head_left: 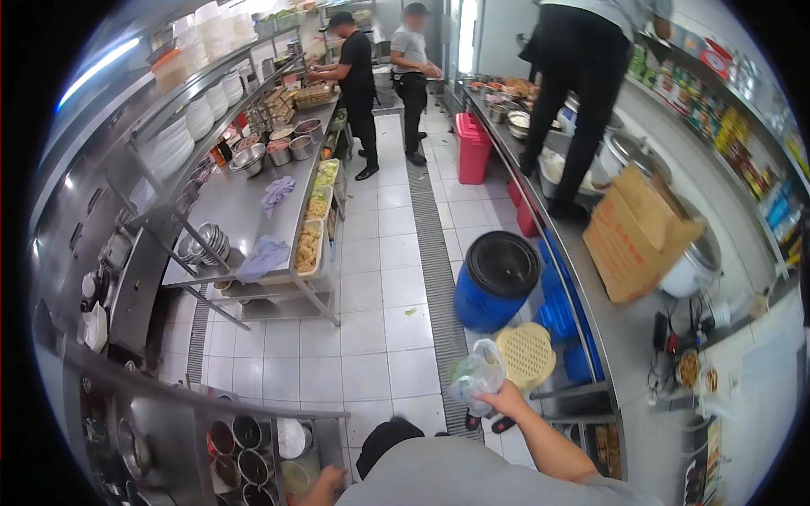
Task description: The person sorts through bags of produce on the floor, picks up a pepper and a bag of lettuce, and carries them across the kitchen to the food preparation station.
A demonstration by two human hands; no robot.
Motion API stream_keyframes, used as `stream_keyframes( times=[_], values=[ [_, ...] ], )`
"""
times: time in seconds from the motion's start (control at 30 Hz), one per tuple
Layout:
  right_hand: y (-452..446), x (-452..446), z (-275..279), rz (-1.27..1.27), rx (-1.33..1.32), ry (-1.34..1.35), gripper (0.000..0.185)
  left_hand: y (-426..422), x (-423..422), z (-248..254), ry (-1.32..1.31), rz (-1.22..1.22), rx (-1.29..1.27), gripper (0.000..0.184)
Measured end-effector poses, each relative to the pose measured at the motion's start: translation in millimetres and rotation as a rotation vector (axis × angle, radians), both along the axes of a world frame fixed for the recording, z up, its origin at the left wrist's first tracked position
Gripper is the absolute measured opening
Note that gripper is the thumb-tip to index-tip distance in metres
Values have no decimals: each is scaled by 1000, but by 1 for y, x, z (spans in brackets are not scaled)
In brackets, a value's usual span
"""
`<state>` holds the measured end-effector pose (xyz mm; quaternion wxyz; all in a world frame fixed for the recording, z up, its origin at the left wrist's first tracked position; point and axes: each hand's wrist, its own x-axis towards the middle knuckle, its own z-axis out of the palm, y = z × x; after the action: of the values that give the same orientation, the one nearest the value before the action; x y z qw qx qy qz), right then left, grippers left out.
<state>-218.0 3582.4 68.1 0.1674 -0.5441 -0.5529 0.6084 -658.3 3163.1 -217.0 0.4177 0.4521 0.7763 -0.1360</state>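
My right hand [504,396] reaches forward at the lower middle, its fingers closed on a clear plastic bag [477,371]. Something pale green and white shows through the plastic, too blurred to name. Beyond the bag lies a round cream lid with holes [526,355], beside a blue barrel [494,291] with a black top. At the bottom edge my left hand [326,484] is only partly in view, near a rack of metal pots [253,464]. Its fingers are too small and blurred to read. Below my hands shows a grey shirt, with a rounded black shape at its edge.
On the left stands a steel worktable [228,207] with bowls, cloths and food trays. Along the right runs a steel counter [603,337] carrying a cardboard box [637,240]; a person in black trousers [582,93] stands on it. Two people [359,93] work farther back. A drain grate [430,228] crosses the tiled floor.
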Motion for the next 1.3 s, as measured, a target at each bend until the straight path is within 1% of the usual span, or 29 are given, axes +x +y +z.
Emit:
stream_keyframes(
  times=[0.03, 0.07, 0.1, 0.13, 0.17, 0.23, 0.3, 0.33, 0.37, 0.43, 0.47, 0.5, 0.53, 0.57, 0.6, 0.67, 0.7, 0.77, 0.8, 0.87, 0.93, 0.97, 1.03, 1.07, 1.13, 1.17, 1.2, 1.23, 1.3],
  values=[
    [33, -16, 1, 15, 2, -4, 57, -9, 8, 8, 23, -128, -4, 60],
    [66, -33, -3, 83, 65, -82, 56, -23, 9, 11, -61, 195, -72, 59],
    [94, -49, -11, 147, 125, -158, 55, -15, 14, 24, -96, 352, -118, 59],
    [119, -63, -21, 153, 123, -162, 55, -1, 17, 32, -122, 422, -147, 58],
    [143, -77, -31, 158, 154, -121, 55, 18, 14, 34, -139, 458, -149, 57],
    [183, -109, -8, 113, 238, -26, 52, 66, -1, 32, -168, 475, -141, 56],
    [216, -128, -18, 72, 233, -11, 51, 122, -19, 23, -193, 447, -101, 54],
    [232, -135, -25, 26, 212, 10, 51, 156, -33, 14, -197, 404, -73, 53],
    [245, -144, -4, 41, 209, -58, 50, 193, -51, 2, -190, 332, -43, 53],
    [274, -142, -19, 48, 191, -70, 50, 280, -102, -29, -134, 57, 36, 51],
    [286, -141, -25, 56, 184, -71, 51, 331, -144, -28, -165, -379, 43, 46],
    [297, -140, -24, 20, 166, -108, 51, 385, -161, -26, -65, 170, 90, 44],
    [310, -138, -28, 15, 169, -109, 51, 441, -199, -40, -46, -186, 217, 53],
    [324, -134, -35, -40, 147, -121, 52, 493, -217, -27, -45, 92, 407, 52],
    [339, -132, -44, -92, 123, -132, 53, 558, -213, 45, 2, 404, 407, 46],
    [378, -130, -58, -113, 111, -134, 53, 650, -244, 67, -110, 537, 633, 48],
    [398, -129, -66, -136, 93, -139, 54, 684, -254, 69, -104, 550, 635, 48],
    [445, -131, -91, -149, 78, -158, 54, 741, -273, 73, -259, 714, 799, 52],
    [475, -139, -99, -174, 65, -180, 55, 756, -274, 77, -244, 734, 809, 52],
    [535, -166, -100, -145, 62, -144, 54, 774, -266, 87, -157, 655, 684, 54],
    [593, -193, -101, -72, 130, -152, 52, 774, -257, 92, -134, 587, 523, 53],
    [625, -209, -100, -44, 123, -147, 52, 769, -251, 90, -116, 630, 461, 54],
    [691, -247, -90, 164, 76, -236, 50, 743, -242, 76, -109, 721, 346, 54],
    [719, -266, -88, 198, 70, -240, 50, 727, -242, 55, -120, 769, 304, 55],
    [776, -309, -84, 266, 173, -130, 50, 690, -240, 11, -114, 877, 307, 53],
    [799, -332, -68, 291, 159, -126, 49, 679, -240, 4, -200, 1016, 295, 51],
    [823, -355, -57, 300, 164, -127, 49, 678, -244, 5, -289, 1148, 284, 49],
    [844, -376, -49, 302, 184, -119, 49, 694, -251, 18, -292, 1152, 284, 49],
    [876, -407, -46, 289, 192, -121, 48, 726, -270, 44, -292, 1289, 209, 43]
  ],
)
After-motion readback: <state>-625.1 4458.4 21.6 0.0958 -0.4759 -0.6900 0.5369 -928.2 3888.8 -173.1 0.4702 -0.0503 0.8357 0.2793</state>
